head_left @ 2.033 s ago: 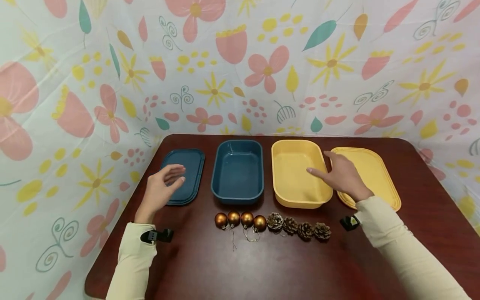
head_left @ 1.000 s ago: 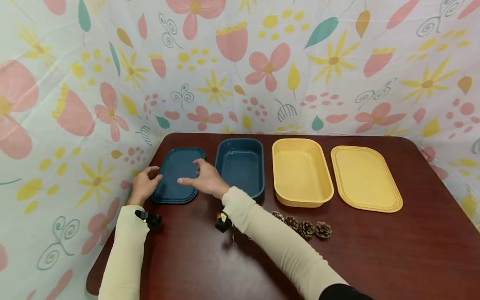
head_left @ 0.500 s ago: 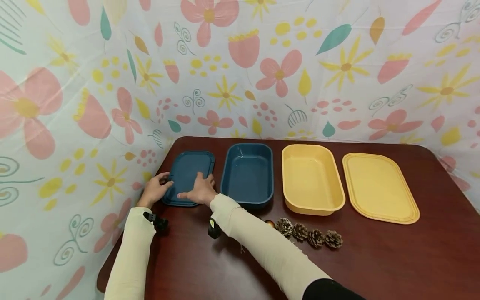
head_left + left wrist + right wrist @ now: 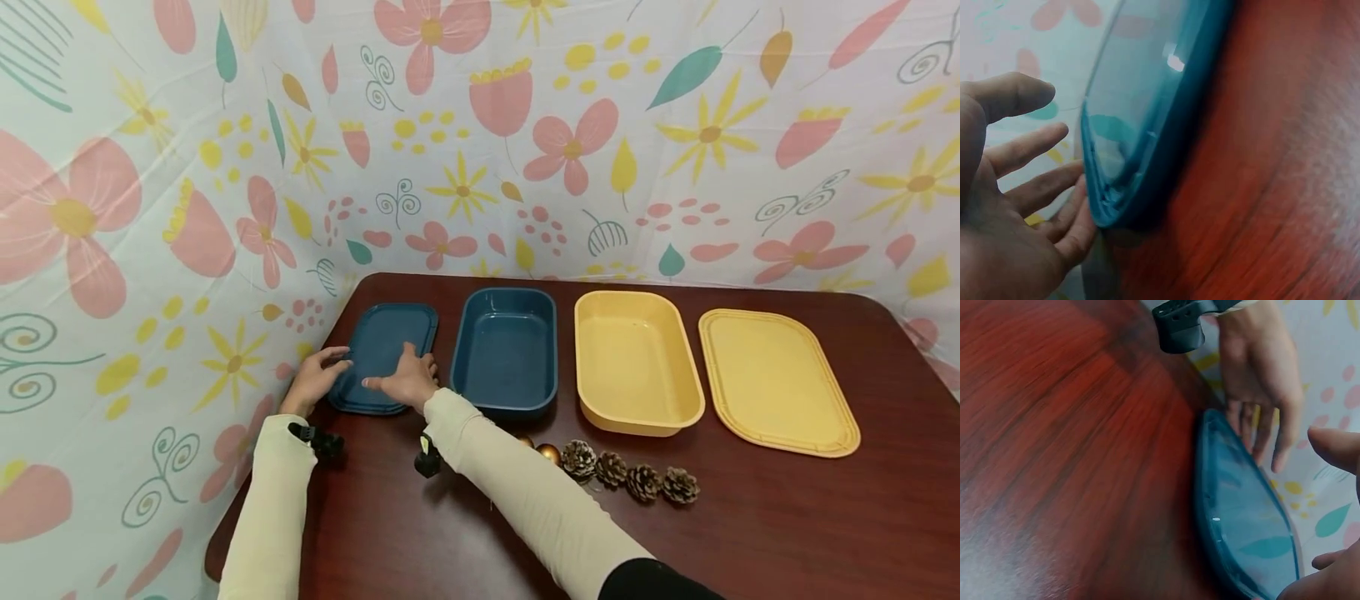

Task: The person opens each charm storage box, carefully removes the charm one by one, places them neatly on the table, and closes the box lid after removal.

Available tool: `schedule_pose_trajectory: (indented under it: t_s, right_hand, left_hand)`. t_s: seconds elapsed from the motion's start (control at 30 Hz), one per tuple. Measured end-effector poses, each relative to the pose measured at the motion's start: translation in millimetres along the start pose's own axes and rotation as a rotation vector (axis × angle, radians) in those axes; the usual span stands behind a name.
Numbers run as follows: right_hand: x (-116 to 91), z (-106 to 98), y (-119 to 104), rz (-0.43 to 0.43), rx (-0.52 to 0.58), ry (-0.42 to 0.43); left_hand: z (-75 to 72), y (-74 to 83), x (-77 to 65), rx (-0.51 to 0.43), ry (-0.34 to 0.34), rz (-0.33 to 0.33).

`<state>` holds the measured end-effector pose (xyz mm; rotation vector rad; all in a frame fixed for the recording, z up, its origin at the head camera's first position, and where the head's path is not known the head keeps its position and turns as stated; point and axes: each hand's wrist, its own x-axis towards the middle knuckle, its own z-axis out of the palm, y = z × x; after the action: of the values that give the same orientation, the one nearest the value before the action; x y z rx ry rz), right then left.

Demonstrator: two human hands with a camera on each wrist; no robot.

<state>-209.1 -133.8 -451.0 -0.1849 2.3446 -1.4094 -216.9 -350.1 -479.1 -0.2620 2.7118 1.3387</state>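
A blue lid (image 4: pixel 392 329) with rounded corners lies on the table at the far left. My left hand (image 4: pixel 313 382) is at its left edge; in the left wrist view, the lower fingertips of that hand (image 4: pixel 1029 206) touch the rim of the lid (image 4: pixel 1147 125), with the fingers spread and fairly straight. Over the lid's right edge is my right hand (image 4: pixel 409 382), its thumb pointing left across the lid. The right wrist view shows the lid (image 4: pixel 1244 506) between both hands. Beside it stands a deep blue box (image 4: pixel 506 354).
A yellow box (image 4: pixel 633 358) and a flat yellow lid (image 4: pixel 780 379) are farther right. In front of the boxes lie several pinecones (image 4: pixel 643 482) and copper-coloured baubles (image 4: pixel 548 453), some baubles hidden behind my right sleeve. A floral cloth (image 4: pixel 570 150) hangs along the back and left.
My right hand has come from the yellow box across to the blue lid. My left hand has lowered to the lid's left edge. The head view has turned slightly left.
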Motion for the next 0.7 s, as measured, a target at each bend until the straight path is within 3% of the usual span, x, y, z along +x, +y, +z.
schedule_pose_trajectory:
  t_s: [0.1,0.37,0.53,0.7]
  right_hand:
    - [-2,-3,-6,-0.011,0.04,0.02]
    - [-7,-11,-15,-0.041,0.076,0.045]
    - [-11,-18,-24,-0.034,0.135,0.05]
    - [-16,-32,-32,-0.044,0.213,0.053]
  left_hand:
    - [-5.3,0.0,-4.6,-0.071,-0.008,0.001]
    - [-18.6,6.3,-16.5,-0.144,0.02,0.002]
    - [-23.7,16.9,-21.2,-0.18,0.066,0.005]
    - [-25.8,30.6,-25.5,-0.284,0.114,0.018]
